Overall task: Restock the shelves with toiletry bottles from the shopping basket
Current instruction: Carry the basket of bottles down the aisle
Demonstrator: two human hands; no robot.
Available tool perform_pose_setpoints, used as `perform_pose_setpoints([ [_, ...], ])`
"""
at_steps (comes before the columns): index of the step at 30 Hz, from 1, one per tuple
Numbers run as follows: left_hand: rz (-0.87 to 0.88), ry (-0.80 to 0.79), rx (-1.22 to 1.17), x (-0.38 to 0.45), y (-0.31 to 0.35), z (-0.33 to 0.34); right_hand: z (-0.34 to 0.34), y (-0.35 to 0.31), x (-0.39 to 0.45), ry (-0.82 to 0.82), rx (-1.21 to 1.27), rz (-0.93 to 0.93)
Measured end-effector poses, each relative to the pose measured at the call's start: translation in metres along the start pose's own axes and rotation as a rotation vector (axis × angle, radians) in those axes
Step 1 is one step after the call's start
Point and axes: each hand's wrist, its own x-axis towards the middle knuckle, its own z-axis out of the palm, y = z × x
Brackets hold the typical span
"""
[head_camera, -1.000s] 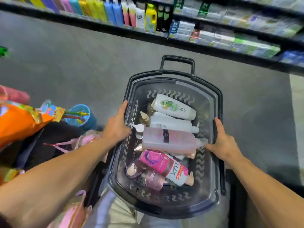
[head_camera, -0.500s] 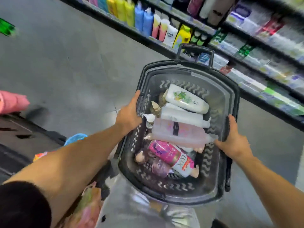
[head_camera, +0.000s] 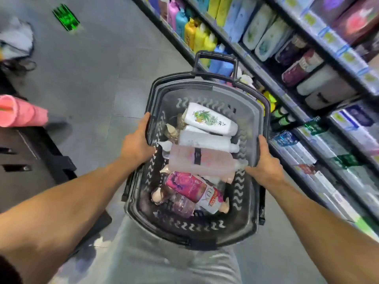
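- Bottles (head_camera: 202,158) lie in the black basket (head_camera: 207,240), long axes crosswise, left to right.
- Left hand (head_camera: 136,143) and right hand (head_camera: 266,162) grip opposite rims, fingers curled over; shelves (head_camera: 297,117) stand right, nearer the right hand.

Black shopping basket (head_camera: 207,234) holds toiletry bottles (head_camera: 202,159) lying flat beside stocked shelves (head_camera: 291,103).
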Motion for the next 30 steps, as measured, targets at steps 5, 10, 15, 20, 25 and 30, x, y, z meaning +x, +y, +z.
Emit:
perform_pose_setpoints([
  [5, -0.159, 0.055, -0.093, 0.051, 0.022, 0.003, -0.043, -0.041, 0.106, -0.041, -0.169, -0.154],
  [10, -0.223, 0.089, -0.221, 0.118, 0.027, 0.011, -0.059, -0.088, 0.196, -0.031, -0.268, -0.235],
  [15, -0.357, 0.116, -0.316, 0.176, 0.03, 0.026, -0.056, -0.123, 0.279, -0.068, -0.317, -0.267],
  [20, -0.463, 0.192, -0.346, 0.237, 0.027, 0.061, -0.035, -0.149, 0.38, -0.11, -0.367, -0.386],
  [25, -0.603, 0.258, -0.383, 0.286, 0.023, 0.114, -0.001, -0.16, 0.472, -0.175, -0.367, -0.449],
  [30, -0.676, 0.297, -0.45, 0.328, 0.018, 0.151, 0.032, -0.171, 0.552, -0.194, -0.464, -0.474],
])
